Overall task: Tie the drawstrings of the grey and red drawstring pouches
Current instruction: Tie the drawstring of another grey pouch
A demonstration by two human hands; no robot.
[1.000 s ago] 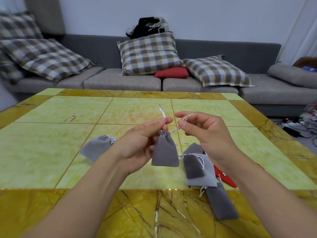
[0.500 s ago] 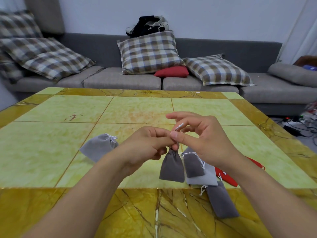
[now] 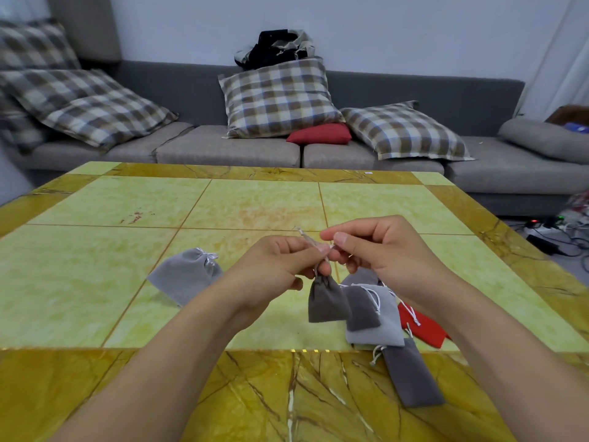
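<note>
My two bare forearms reach in from the bottom edge over the gold-veined marble border [image 3: 127,387] of the table. Nearest me on that border lies a dark grey pouch [image 3: 411,374], flat, its white cord end at the upper left. Just beyond it sits a small heap: a light grey pouch [image 3: 381,327] with a smaller dark grey pouch [image 3: 361,309] lying on top of it, and a red pouch [image 3: 422,327] partly hidden under my right wrist, white cord showing.

Above the heap, my left hand [image 3: 280,266] and right hand [image 3: 382,250] meet at the fingertips. Both are curled and pinching the white drawstring [image 3: 307,239] of a dark grey drawstring pouch [image 3: 326,301], which hangs below my fingers with its neck gathered tight; whether its bottom edge touches the tabletop I cannot tell. A short blurred length of cord sticks up and to the left from between the thumbs.

To the left of my hands, well apart from the heap, a light grey pouch with a white bow [image 3: 186,275] lies on a pale green tile [image 3: 95,269], its neck cinched.

Beyond the table runs a grey sofa [image 3: 223,148]. A plaid cushion [image 3: 277,97] leans upright at its centre, a small red cushion [image 3: 320,134] beside it, further plaid cushions [image 3: 408,132] to right and left. A bundle of dark clothing [image 3: 275,49] sits on the sofa back. Cables and a power strip [image 3: 548,231] lie on the floor at far right.
</note>
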